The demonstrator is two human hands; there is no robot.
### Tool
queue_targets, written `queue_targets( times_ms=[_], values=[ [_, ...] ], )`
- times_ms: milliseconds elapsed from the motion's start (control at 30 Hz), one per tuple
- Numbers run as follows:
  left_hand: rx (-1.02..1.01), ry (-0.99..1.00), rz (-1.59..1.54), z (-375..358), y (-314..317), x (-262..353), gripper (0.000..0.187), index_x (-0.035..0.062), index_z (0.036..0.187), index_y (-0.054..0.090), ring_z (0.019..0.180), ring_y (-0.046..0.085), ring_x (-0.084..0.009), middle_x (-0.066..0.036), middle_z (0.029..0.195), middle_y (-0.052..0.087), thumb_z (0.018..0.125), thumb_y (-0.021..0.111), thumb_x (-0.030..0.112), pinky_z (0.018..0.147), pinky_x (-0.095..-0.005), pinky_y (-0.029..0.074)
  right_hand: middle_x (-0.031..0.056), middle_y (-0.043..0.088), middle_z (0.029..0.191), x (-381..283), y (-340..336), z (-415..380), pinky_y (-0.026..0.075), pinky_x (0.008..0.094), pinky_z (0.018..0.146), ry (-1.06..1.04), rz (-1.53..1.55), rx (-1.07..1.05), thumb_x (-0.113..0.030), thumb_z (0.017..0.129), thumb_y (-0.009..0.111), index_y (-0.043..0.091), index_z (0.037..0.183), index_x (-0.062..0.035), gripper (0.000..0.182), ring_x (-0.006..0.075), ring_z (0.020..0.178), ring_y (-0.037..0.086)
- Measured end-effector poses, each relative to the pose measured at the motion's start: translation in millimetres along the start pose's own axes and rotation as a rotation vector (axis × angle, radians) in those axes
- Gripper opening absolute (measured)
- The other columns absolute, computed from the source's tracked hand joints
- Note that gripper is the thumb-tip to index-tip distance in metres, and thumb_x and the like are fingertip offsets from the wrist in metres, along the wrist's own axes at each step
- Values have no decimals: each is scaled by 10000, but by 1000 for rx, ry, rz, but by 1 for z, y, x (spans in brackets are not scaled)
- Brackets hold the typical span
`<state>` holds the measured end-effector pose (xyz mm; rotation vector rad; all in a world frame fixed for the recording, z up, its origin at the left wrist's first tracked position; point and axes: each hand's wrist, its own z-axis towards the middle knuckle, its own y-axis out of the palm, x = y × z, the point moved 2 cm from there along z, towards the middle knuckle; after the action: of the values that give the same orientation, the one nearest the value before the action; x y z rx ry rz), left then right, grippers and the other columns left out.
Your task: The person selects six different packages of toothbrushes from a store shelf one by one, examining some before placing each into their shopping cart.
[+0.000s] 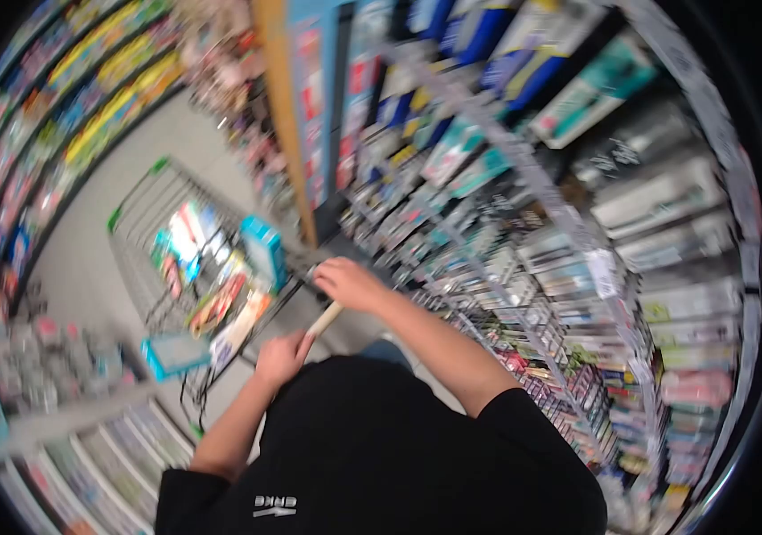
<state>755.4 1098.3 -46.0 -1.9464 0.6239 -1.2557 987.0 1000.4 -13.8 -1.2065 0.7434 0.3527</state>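
A pale bar (325, 319) runs between my hands at the near end of a wire shopping cart (143, 267) with green corners. My left hand (281, 358) is closed round its lower left end. My right hand (345, 283) is closed at its upper right end, with the fingers partly hidden by blur. Colourful packages (207, 245) lie in the cart. A turquoise box (263, 254) stands at its right side, and another turquoise box (174, 355) is at its lower left.
Shelves of packaged goods (666, 214) rise close on my right. Curved shelves with bright packs (87, 116) line the far left. Low shelves (114, 455) stand at the lower left. Beyond the cart, pale floor (100, 201) shows, and a display of small items (229, 89) stands ahead.
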Motion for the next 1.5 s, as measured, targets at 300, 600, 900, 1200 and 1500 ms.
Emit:
queue_targets(
  times_ms=[300, 600, 900, 1200, 1500],
  values=[
    [32, 23, -32, -14, -15, -6, 360, 142, 1090, 754, 833, 721, -399, -164, 935, 742, 1077, 546, 436, 709, -511, 571, 104, 779, 928, -20, 37, -10, 564, 516, 764, 296, -118, -399, -393, 1014, 593, 730, 1045, -153, 278, 360, 904, 741],
    [687, -380, 193, -6, -36, -179, 315, 59, 1161, 668, 1018, 681, -376, -176, 1116, 690, 943, 752, 270, 894, -486, 560, 135, 757, 826, -16, 56, -15, 555, 528, 695, 177, -408, -328, -479, 997, 618, 694, 961, -143, 347, 374, 799, 738],
    [202, -349, 412, 18, -32, -208, 474, 85, 1230, 629, 1225, 625, -308, -113, 1228, 664, 878, 815, 342, 1016, -462, 503, 113, 728, 772, -13, 57, -18, 549, 515, 666, 84, -359, -253, -421, 981, 630, 655, 883, -126, 311, 361, 752, 720],
    [234, -231, 557, 33, -14, -217, 213, 105, 1102, 681, 995, 733, -298, -112, 1018, 756, 1009, 630, 290, 804, -453, 590, 98, 702, 737, -9, 60, -21, 538, 500, 651, 21, -390, -199, -393, 980, 630, 632, 818, -116, 321, 342, 729, 704],
    [341, 30, 671, 17, -45, -199, 106, 112, 1001, 654, 854, 756, -237, -68, 927, 756, 910, 660, 166, 683, -379, 600, 91, 703, 746, -4, 57, -19, 536, 495, 650, -3, -360, -162, -375, 979, 631, 629, 799, -115, 316, 336, 728, 701]
  ],
)
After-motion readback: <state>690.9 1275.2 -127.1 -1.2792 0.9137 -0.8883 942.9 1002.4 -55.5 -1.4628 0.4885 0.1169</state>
